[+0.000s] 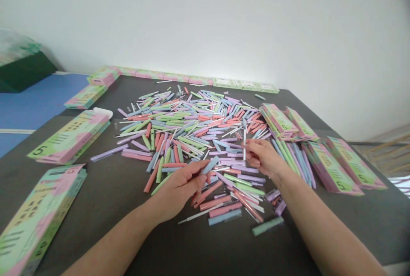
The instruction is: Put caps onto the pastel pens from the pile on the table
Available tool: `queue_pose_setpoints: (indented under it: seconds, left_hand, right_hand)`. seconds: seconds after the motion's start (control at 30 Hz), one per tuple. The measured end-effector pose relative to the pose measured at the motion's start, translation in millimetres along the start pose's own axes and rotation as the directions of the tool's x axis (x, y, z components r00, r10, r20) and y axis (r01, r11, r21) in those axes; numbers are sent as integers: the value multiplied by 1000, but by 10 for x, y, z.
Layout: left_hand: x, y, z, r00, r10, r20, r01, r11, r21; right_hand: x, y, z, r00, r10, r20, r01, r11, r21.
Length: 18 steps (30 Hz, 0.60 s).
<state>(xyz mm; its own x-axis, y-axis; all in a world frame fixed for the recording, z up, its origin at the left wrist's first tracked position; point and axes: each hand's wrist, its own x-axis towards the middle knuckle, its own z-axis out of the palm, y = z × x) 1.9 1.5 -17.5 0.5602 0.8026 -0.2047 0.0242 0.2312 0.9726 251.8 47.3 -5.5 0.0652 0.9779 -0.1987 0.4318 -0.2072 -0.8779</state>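
Observation:
My left hand [185, 186] is closed around a blue pen barrel [210, 165], which points up and to the right. In my right hand [261, 154], a thin white pen refill [244, 141] stands nearly upright, pinched between thumb and fingers. Both hands are over the near part of a wide heap of pen parts [179, 118] in green, purple, red and blue, with white refills mixed in. A red pen barrel [221, 202] and a blue one [224, 217] lie just below my hands. Nearer the front is a grey-green pen barrel [267, 226].
Printed pen boxes stand along the left edge, including a large one [41, 212] close by. More boxes [335, 167] lie at right, beside a row of assembled-looking pens [296, 158]. A line of boxes [200, 80] borders the wall [205, 19]. Everything rests on a dark table [105, 207].

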Motion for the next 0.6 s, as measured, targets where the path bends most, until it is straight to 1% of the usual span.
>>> queue_pose_setpoints:
  seconds: [0.03,0.07,0.1,0.13,0.17,0.23,0.3,0.43,0.5,0.6]
  left_hand:
    - [-2,1,2,1000,10,16,-9,1000,-24]
    - [-5,4,5,999,24,32,-22,999,-43]
    - [-9,6,9,998,37,48,-35,998,-58]
    - [-12,8,12,997,48,58,-44,997,-69]
    - [-15,6,15,996,56,66,-51,995,-81]
    - [-18,-11,17,994,71,78,-61,991,-120]
    - [-14,-47,13,991,96,92,-78,981,-178]
    - [4,-106,-3,974,165,153,-115,950,-291]
    - [9,-104,-7,969,168,181,-104,942,-319]
    - [8,-75,-6,970,136,199,-66,943,-325]
  right_hand:
    - [-64,-19,61,999,-12,40,8,993,116]
    - [-126,-39,122,993,-32,110,-7,942,336]
    - [-184,-60,179,986,-45,159,-37,877,479]
    - [-237,-80,231,979,-56,195,-64,827,559]
    - [-283,-99,279,972,-71,222,-80,793,603]
    - [-356,-134,357,963,-99,252,-88,766,637]
    - [-402,-159,412,959,-118,258,-90,737,670]
    - [-437,-179,470,952,-152,265,-99,667,738]
    - [-441,-180,480,946,-166,278,-108,649,753]
    - [-445,-183,484,942,-173,288,-116,638,761]
